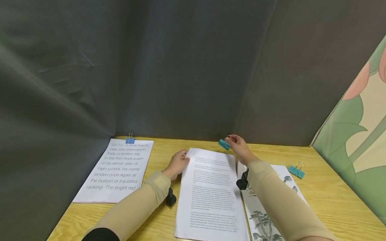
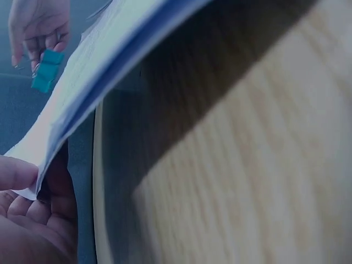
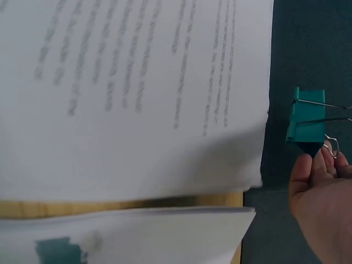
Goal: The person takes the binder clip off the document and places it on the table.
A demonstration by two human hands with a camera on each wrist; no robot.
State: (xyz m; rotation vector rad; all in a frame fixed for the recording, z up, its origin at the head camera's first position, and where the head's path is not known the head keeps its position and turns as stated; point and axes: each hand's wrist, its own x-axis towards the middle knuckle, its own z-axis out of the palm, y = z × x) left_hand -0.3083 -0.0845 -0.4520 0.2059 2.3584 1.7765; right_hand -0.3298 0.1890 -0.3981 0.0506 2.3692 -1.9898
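A stack of printed pages (image 1: 211, 190) lies in the middle of the wooden desk (image 1: 325, 197). My left hand (image 1: 178, 164) grips its upper left corner, thumb on top and fingers beneath, lifting the paper stack (image 2: 82, 71) off the wood. My right hand (image 1: 238, 145) pinches the wire handles of a teal binder clip (image 1: 224, 144) just beyond the stack's top right corner. In the right wrist view the clip (image 3: 305, 121) hangs in the air beside the page edge (image 3: 258, 110), apart from it. From the left wrist the clip (image 2: 47, 70) shows under the right hand's fingers (image 2: 33, 27).
At left lies a large-print stack (image 1: 117, 170) held by a blue clip (image 1: 130, 140). A sheet with ink tree drawings (image 1: 265, 217) sits under my right forearm. Another teal clip (image 1: 296, 171) rests at right. Dark cloth walls stand behind and left; a floral panel (image 1: 362, 127) at right.
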